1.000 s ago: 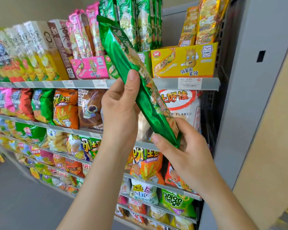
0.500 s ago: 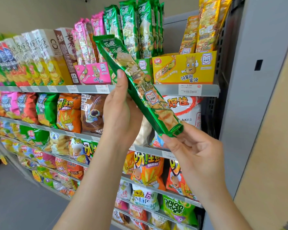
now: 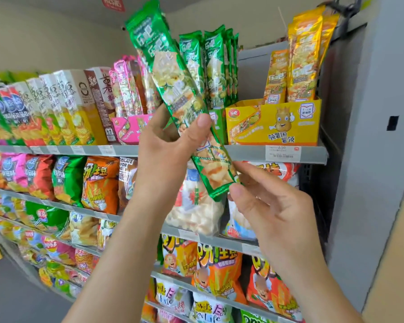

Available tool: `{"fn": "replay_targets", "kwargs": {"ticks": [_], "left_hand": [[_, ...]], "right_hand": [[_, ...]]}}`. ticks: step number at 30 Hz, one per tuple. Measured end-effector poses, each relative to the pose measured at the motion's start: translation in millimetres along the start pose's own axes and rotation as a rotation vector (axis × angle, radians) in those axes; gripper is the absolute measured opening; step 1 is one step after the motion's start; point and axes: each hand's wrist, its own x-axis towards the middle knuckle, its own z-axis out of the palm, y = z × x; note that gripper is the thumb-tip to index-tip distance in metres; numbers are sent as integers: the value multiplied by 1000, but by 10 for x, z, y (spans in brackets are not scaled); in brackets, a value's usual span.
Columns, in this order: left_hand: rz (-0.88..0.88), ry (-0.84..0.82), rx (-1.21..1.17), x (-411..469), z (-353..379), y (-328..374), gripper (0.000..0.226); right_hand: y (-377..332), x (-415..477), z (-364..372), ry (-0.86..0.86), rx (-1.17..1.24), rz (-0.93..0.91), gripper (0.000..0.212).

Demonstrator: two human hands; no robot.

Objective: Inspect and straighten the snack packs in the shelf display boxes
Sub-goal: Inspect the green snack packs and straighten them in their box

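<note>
On the far left of the top shelf [image 3: 63,149] stands a row of tall white and yellow cartons [image 3: 75,106]. Beside them to the right, pink packs [image 3: 128,87] stand upright in a pink display box [image 3: 131,128].

My left hand [image 3: 168,155] is raised in front of that box and grips the middle of a long green snack pack [image 3: 170,75]. The thumb lies across its printed front and the fingers are curled behind it. The pack is in the air, clear of every box. It is tilted, with its top end leaning up and to the left above the pink packs and its lower end slanting down to the right across the shelf edge.

Behind it, more green packs [image 3: 215,66] of the same kind stand upright in the green display box [image 3: 219,129], close together.

My right hand [image 3: 273,206] is lower, in front of the second shelf. It pinches the sealed bottom end of the tilted pack between thumb and forefinger, and the other fingers are loosely curled below.

Furthest right, the yellow display box [image 3: 273,124] sits on the top shelf just beside the green one. Yellow packs [image 3: 303,59] stand at its back, and a price tag [image 3: 282,152] is fixed on the rail under it.
</note>
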Motion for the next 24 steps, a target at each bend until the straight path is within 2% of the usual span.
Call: {"fn": "replay_targets", "kwargs": {"ticks": [3,6,17,19,22,24], "left_hand": [[39,-68,-2,167,-86,10,23],[96,-137,-17,397,-154,76,30],[359,-423,-2,1410,-137,360,47],[385,-436,5,1549,-117,404,42],[427,-403,-19,1736,-132,504,23],[470,-399,43,1846,-159,548,20]], "right_hand": [[36,151,80,88,28,11,28],[63,376,179,139,-30,-21,33],[-7,1492,307,376,-505,-150,27],[8,1640,295,393,-576,-139,26],[28,1766,287,362,-696,-126,26],[32,1797,296,344,-778,-126,27]]}}
